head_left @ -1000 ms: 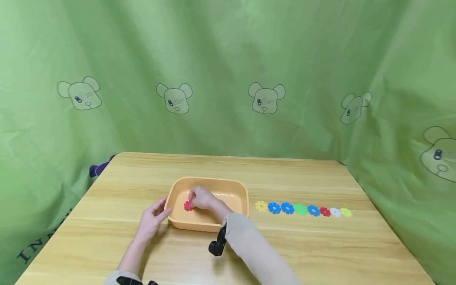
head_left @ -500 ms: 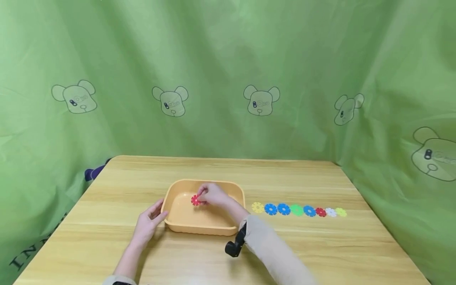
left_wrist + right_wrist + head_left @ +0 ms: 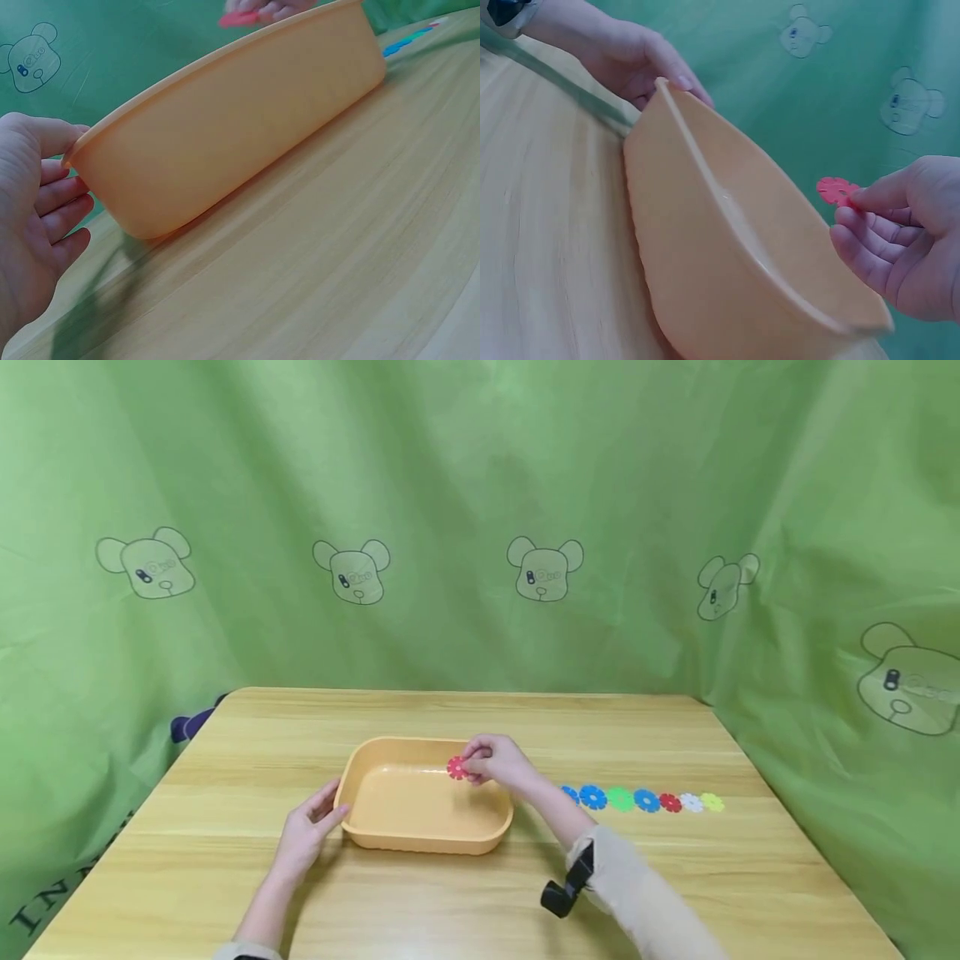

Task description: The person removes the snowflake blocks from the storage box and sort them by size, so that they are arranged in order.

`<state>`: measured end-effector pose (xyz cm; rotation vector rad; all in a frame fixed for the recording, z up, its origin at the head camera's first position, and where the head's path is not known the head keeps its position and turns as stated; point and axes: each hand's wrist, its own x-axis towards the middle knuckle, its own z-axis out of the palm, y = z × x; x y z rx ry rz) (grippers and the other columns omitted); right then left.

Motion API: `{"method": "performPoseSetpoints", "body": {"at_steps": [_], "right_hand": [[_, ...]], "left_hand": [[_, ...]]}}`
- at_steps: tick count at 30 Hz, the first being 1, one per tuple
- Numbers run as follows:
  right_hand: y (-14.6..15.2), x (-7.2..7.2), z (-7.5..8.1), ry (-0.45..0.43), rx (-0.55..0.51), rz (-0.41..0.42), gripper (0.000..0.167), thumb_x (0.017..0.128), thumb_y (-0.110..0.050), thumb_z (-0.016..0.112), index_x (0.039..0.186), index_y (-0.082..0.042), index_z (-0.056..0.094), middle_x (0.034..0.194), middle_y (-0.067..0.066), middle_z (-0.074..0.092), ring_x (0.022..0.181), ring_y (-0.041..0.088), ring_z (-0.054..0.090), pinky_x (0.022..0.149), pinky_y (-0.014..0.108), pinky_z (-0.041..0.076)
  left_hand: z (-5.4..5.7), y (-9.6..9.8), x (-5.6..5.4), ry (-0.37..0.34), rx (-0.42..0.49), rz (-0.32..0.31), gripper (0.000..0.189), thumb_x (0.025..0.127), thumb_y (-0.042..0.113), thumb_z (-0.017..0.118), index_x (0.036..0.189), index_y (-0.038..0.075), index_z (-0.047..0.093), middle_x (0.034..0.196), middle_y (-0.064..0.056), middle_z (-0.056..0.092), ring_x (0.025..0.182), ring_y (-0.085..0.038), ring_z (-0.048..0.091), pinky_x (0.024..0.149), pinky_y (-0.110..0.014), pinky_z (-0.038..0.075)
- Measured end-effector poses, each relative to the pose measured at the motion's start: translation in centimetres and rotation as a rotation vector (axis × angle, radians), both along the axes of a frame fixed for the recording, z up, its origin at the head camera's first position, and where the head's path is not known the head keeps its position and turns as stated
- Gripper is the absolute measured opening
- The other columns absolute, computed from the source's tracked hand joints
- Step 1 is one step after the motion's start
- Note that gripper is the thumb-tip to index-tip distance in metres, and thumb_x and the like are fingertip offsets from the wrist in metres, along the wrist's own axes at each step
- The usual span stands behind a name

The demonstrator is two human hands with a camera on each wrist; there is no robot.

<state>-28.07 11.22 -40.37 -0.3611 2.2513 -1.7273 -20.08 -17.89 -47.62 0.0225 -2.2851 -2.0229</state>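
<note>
An orange plastic basin (image 3: 423, 843) stands on the wooden table. My left hand (image 3: 303, 837) holds its left rim, the thumb lying on the edge and the other fingers beside the outer wall, as the left wrist view shows (image 3: 37, 217). Above the basin's right part, my right hand (image 3: 498, 762) pinches a red flower-shaped plastic disc (image 3: 457, 767) between thumb and fingers. In the right wrist view the red notched disc (image 3: 837, 190) sticks out from the fingertips, apart from the basin.
Right of the basin, a row of flower discs lies on the table: blue (image 3: 592, 797), green (image 3: 620, 799), blue (image 3: 647, 801), red (image 3: 671, 802), white (image 3: 692, 802), yellow (image 3: 712, 802). The right forearm covers the row's left end. A green curtain (image 3: 450, 643) hangs behind the table.
My right hand has lifted the red disc from the basin's floor and moved right with it, toward the right rim. The left hand stays on the left rim.
</note>
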Motion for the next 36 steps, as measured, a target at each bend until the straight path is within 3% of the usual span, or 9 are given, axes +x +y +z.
{"method": "performPoseSetpoints", "body": {"at_steps": [3, 11, 12, 16, 20, 25, 29, 32, 36], "right_hand": [[2.3, 0.1, 0.2, -0.005, -0.009, -0.043, 0.019, 0.083, 0.006, 0.060, 0.100, 0.012, 0.056, 0.077, 0.009, 0.061, 0.064, 0.016, 0.060, 0.065, 0.032, 0.057], [9.9, 0.3, -0.4, 0.027, -0.094, -0.126, 0.025, 0.085, -0.001, 0.062, 0.105, 0.012, 0.054, 0.083, 0.010, 0.064, 0.072, 0.018, 0.062, 0.075, 0.039, 0.056], [11.3, -0.2, -1.4, 0.045, -0.151, -0.102, 0.024, 0.084, -0.003, 0.064, 0.105, 0.009, 0.057, 0.083, 0.009, 0.064, 0.071, 0.016, 0.062, 0.074, 0.036, 0.056], [15.3, 0.7, -1.7, 0.022, -0.206, -0.141, 0.022, 0.084, -0.005, 0.065, 0.103, 0.003, 0.058, 0.082, 0.005, 0.065, 0.071, 0.013, 0.062, 0.072, 0.029, 0.056], [18.8, 2.0, -1.3, -0.011, -0.192, -0.225, 0.024, 0.085, -0.004, 0.064, 0.105, 0.007, 0.056, 0.084, 0.005, 0.065, 0.072, 0.013, 0.064, 0.072, 0.028, 0.056], [24.8, 1.4, -4.3, 0.014, -0.251, -0.216, 0.018, 0.086, -0.010, 0.066, 0.101, -0.002, 0.061, 0.085, 0.006, 0.066, 0.075, 0.018, 0.067, 0.070, 0.028, 0.056], [28.8, 1.1, -6.5, -0.024, -0.295, -0.261, 0.012, 0.084, -0.012, 0.069, 0.096, -0.012, 0.066, 0.086, 0.004, 0.068, 0.077, 0.018, 0.068, 0.072, 0.029, 0.056], [30.1, 2.3, -5.7, -0.043, -0.294, -0.323, 0.011, 0.083, -0.010, 0.070, 0.091, -0.017, 0.068, 0.085, 0.001, 0.068, 0.076, 0.013, 0.067, 0.072, 0.026, 0.056], [30.9, 4.3, -3.5, -0.046, -0.282, -0.402, 0.015, 0.086, -0.004, 0.064, 0.085, -0.019, 0.068, 0.081, -0.003, 0.068, 0.072, 0.008, 0.066, 0.067, 0.022, 0.056]], "left_hand": [[0.0, 0.1, 0.0, -0.003, 0.002, -0.002, 0.054, 0.089, 0.008, 0.061, 0.136, -0.006, 0.039, 0.138, -0.022, 0.041, 0.125, -0.032, 0.042, 0.087, -0.007, 0.039], [0.2, 0.2, 0.3, -0.004, 0.007, 0.007, 0.054, 0.089, 0.009, 0.062, 0.136, -0.005, 0.040, 0.137, -0.022, 0.043, 0.122, -0.031, 0.044, 0.087, -0.008, 0.040], [0.2, 0.2, 0.3, -0.004, 0.006, 0.007, 0.054, 0.089, 0.008, 0.061, 0.136, -0.006, 0.040, 0.137, -0.022, 0.043, 0.122, -0.032, 0.043, 0.086, -0.007, 0.040], [0.2, 0.2, 0.3, -0.003, 0.002, 0.007, 0.054, 0.088, 0.008, 0.061, 0.136, -0.006, 0.039, 0.137, -0.022, 0.043, 0.123, -0.033, 0.043, 0.086, -0.007, 0.039], [0.2, 0.2, 0.3, -0.003, 0.006, 0.007, 0.054, 0.088, 0.008, 0.062, 0.136, -0.007, 0.039, 0.137, -0.022, 0.043, 0.123, -0.033, 0.042, 0.086, -0.007, 0.040], [0.2, 0.3, 0.3, 0.000, 0.003, 0.013, 0.053, 0.088, 0.006, 0.061, 0.135, -0.007, 0.040, 0.136, -0.023, 0.043, 0.122, -0.033, 0.042, 0.086, -0.007, 0.040], [0.2, 0.3, 0.3, -0.004, 0.002, 0.011, 0.053, 0.089, 0.006, 0.060, 0.136, -0.007, 0.039, 0.136, -0.023, 0.042, 0.123, -0.033, 0.042, 0.086, -0.007, 0.040], [0.2, 0.2, 0.3, -0.006, 0.008, 0.008, 0.053, 0.089, 0.006, 0.061, 0.136, -0.008, 0.039, 0.136, -0.024, 0.042, 0.123, -0.033, 0.041, 0.086, -0.007, 0.040], [0.2, 0.2, 0.2, -0.007, 0.005, 0.008, 0.054, 0.088, 0.006, 0.061, 0.135, -0.008, 0.039, 0.136, -0.024, 0.042, 0.123, -0.033, 0.041, 0.086, -0.007, 0.040]]}}
